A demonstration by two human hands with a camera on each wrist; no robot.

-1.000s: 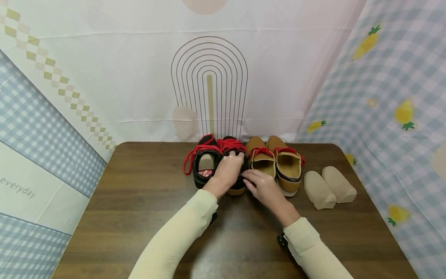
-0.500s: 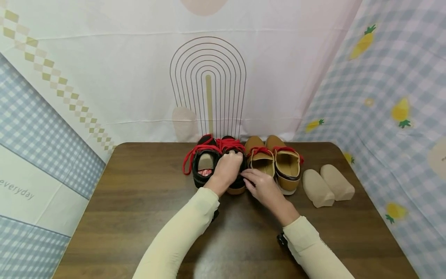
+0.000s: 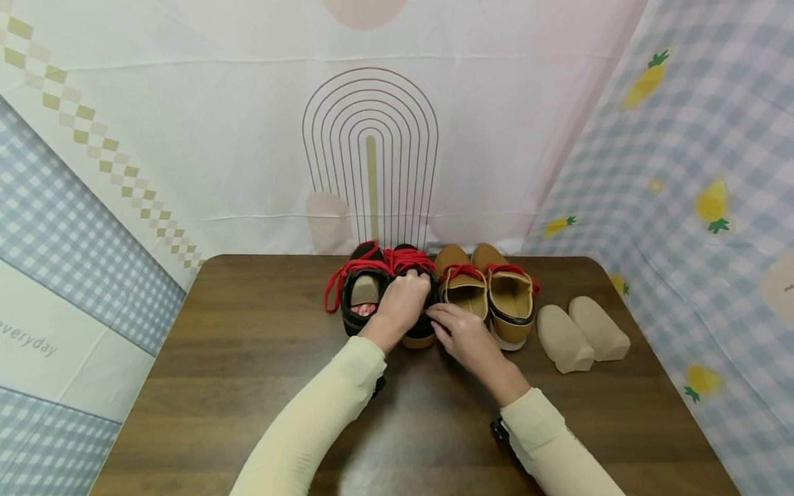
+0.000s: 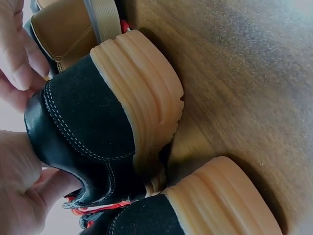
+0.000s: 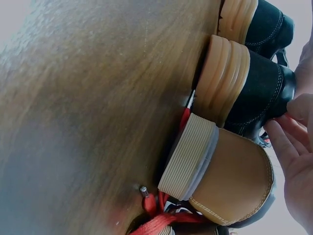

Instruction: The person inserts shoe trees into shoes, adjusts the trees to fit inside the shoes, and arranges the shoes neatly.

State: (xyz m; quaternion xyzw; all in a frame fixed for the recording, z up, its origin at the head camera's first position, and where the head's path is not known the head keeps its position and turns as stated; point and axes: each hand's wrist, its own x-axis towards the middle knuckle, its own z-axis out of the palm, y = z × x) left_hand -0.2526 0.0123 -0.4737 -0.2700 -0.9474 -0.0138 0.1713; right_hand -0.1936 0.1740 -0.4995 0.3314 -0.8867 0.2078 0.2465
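Note:
Two black shoes with red laces stand side by side at the table's far edge. My left hand is over the opening of the right-hand black shoe; its fingers reach past the collar, and their tips are hidden. At that shoe's heel collar, my right hand pinches the rim between thumb and fingers, as the right wrist view shows. The other black shoe holds a beige insert with something red-patterned below it.
Beside the black pair stand two tan shoes with red laces. Two beige shoe inserts lie farther right on the wooden table. A white cloth backdrop hangs behind, and checked cloth hangs at the sides.
Both hands stay at the same black shoe with hardly any movement. The head view shifts slightly.

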